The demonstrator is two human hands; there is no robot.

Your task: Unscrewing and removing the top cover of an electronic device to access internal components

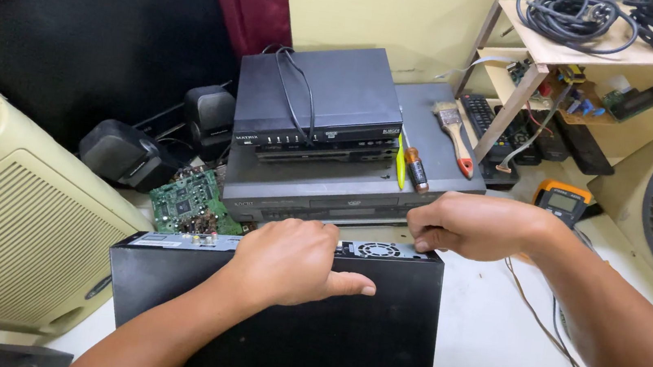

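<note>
One black metal-cased player lies at 6 o'clock on the worktop; it looks stiff, fairly heavy and smooth, best held by its side edges. At 12 o'clock are two stacked decks. The left hand lies flat on its lid, grip spread; the right hand pinches its rear edge.

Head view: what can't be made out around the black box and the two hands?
- Back edge of the black box: partly covered by the left hand.
- Right hand: fingertips curl out of sight at the rear corner; whether they pinch anything is unclear.
- Box front: cut off by the bottom edge.
- Circuit board: parts too small.
</note>
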